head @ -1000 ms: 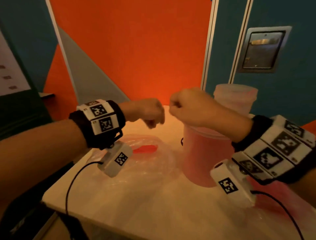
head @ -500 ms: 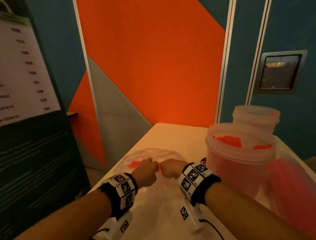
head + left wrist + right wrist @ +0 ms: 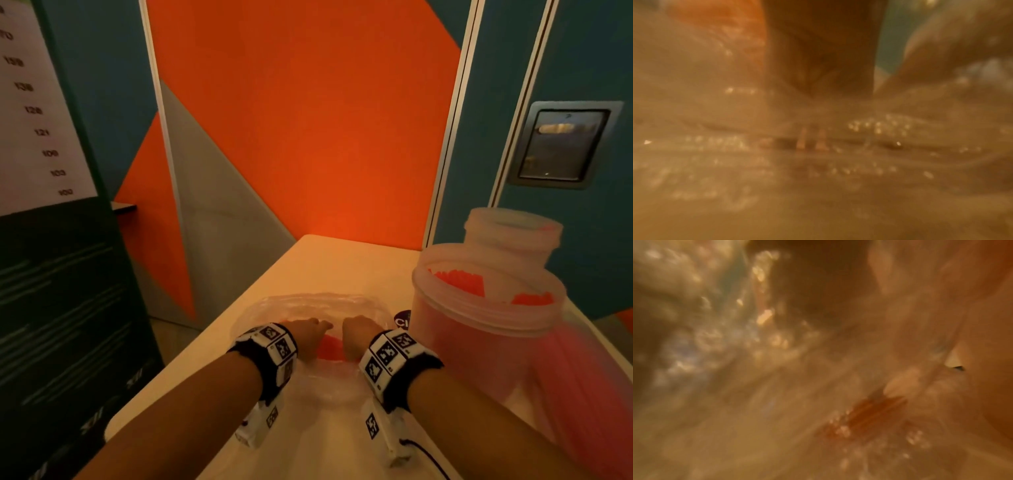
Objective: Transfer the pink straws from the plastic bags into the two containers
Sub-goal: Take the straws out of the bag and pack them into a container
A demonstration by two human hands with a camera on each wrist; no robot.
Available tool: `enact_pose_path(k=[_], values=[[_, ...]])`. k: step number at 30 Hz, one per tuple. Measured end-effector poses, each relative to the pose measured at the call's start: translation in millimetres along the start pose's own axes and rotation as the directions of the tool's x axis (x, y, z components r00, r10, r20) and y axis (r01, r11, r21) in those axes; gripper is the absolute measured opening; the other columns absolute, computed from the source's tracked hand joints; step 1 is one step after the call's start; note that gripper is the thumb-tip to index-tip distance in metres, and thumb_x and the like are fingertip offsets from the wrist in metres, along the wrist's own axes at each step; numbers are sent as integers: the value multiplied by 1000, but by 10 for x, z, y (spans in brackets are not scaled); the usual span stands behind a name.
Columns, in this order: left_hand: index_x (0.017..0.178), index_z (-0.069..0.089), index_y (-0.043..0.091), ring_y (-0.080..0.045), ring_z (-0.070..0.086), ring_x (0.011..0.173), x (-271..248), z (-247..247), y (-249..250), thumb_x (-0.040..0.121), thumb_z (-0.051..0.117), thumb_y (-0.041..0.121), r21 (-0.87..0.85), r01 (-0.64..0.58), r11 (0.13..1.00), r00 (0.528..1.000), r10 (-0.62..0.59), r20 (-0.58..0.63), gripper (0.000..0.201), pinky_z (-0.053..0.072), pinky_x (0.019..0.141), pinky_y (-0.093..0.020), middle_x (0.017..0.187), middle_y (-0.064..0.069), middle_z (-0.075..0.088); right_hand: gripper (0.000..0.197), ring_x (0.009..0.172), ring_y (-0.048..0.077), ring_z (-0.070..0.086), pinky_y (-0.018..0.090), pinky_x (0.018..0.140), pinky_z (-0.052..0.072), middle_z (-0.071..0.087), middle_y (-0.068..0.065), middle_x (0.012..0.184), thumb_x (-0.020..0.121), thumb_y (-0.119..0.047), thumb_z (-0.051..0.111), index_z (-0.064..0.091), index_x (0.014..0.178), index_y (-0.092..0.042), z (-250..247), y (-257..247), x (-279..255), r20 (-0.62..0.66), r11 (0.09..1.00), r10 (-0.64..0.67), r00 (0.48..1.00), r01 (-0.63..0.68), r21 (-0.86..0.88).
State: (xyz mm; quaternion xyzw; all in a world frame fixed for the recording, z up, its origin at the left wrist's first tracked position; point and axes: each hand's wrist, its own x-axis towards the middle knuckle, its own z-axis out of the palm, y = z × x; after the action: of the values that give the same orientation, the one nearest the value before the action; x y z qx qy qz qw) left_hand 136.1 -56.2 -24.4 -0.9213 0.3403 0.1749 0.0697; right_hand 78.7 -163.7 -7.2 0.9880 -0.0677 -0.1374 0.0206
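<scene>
A clear plastic bag (image 3: 310, 301) lies on the table (image 3: 342, 260) with a small bunch of pink straws (image 3: 329, 346) in it. My left hand (image 3: 310, 333) and right hand (image 3: 359, 334) rest on the bag side by side, fingers curled down into the plastic on either side of the bunch. Both wrist views are blurred; crinkled bag film (image 3: 731, 146) fills them, with a patch of straws (image 3: 875, 415) in the right one. To the right stands the near container (image 3: 479, 329), with pink straws (image 3: 459, 279) upright inside. The far container (image 3: 512, 233) stands behind it.
Another bag full of pink straws (image 3: 582, 387) lies at the right edge of the table, beside my right forearm. A dark sign board (image 3: 61, 291) stands left of the table. An orange and grey wall rises behind the table's far edge.
Both hands came down from fists raised in front of the containers onto the plastic bag. They have drawn slightly apart, baring the straws between them. The head view has tilted upward.
</scene>
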Motion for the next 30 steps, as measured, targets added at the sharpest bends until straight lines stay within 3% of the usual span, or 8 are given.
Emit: enact_pose_path(k=[3, 6, 10, 12, 15, 20, 27, 30], values=[[147, 19, 27, -30, 40, 130, 31, 29, 11, 87, 62, 23, 36, -18, 999, 999, 17, 29, 74, 39, 103, -39, 150, -8, 26, 34, 114, 28, 55, 34, 90, 45, 54, 14, 127, 96, -19, 45, 49, 126, -6, 75, 42, 16, -18, 1000, -2, 1000, 2, -14], [142, 35, 21, -28, 48, 121, -20, -14, 50, 93, 54, 32, -3, -26, 1000, 999, 26, 44, 53, 42, 85, -30, 138, -8, 40, 38, 119, 30, 50, 36, 96, 41, 48, 15, 131, 95, -23, 49, 46, 129, -6, 159, 72, 17, -6, 999, -42, 999, 42, -18], [128, 54, 15, -27, 59, 105, -20, -11, 93, 93, 53, 28, 55, -52, 997, 998, 51, 27, 37, 47, 69, -28, 125, -9, 55, 34, 115, 27, 53, 34, 92, 44, 53, 12, 127, 92, -24, 54, 53, 123, -9, 281, 83, 28, 3, 997, -70, 998, 70, -28], [122, 59, 17, -27, 59, 101, 1, 30, 94, 90, 57, 34, 132, -60, 989, 998, 62, -14, 35, 50, 78, -32, 121, -7, 56, 36, 117, 31, 49, 37, 95, 43, 44, 14, 131, 92, -25, 55, 54, 124, -9, 290, 64, 16, 36, 999, -19, 999, 20, -37], [116, 61, 18, -28, 57, 99, 1, 75, 101, 89, 58, 38, 273, -87, 958, 990, 113, -82, 35, 46, 75, -35, 117, -7, 52, 41, 124, 33, 39, 40, 102, 37, 34, 14, 134, 91, -27, 57, 52, 127, -10, 287, 41, -5, 51, 999, -3, 999, 5, -51], [126, 46, 15, -31, 45, 115, 27, 142, 105, 85, 59, 49, 167, -144, 975, 983, 160, -87, 55, 40, 93, -42, 127, -10, 51, 33, 115, 28, 54, 35, 96, 44, 57, 12, 125, 93, -23, 54, 56, 122, -6, 322, 57, -36, 50, 998, -64, 997, 62, 27], [111, 58, 15, -32, 56, 101, 57, 260, 143, 92, 52, 32, 218, -164, 962, 977, 189, -100, 26, 45, 82, -39, 108, -12, 63, 31, 104, 30, 60, 33, 84, 46, 63, 16, 114, 89, -20, 55, 61, 113, -2, 244, 39, -165, 64, 986, -123, 990, 114, 123], [111, 61, 14, -31, 60, 97, 29, 252, 148, 93, 50, 26, 178, -179, 968, 973, 201, -117, 24, 46, 81, -36, 107, -11, 65, 29, 86, 24, 59, 30, 73, 44, 65, 16, 108, 84, -20, 61, 63, 107, -3, 191, 87, -182, 64, 975, -121, 991, 106, 193]])
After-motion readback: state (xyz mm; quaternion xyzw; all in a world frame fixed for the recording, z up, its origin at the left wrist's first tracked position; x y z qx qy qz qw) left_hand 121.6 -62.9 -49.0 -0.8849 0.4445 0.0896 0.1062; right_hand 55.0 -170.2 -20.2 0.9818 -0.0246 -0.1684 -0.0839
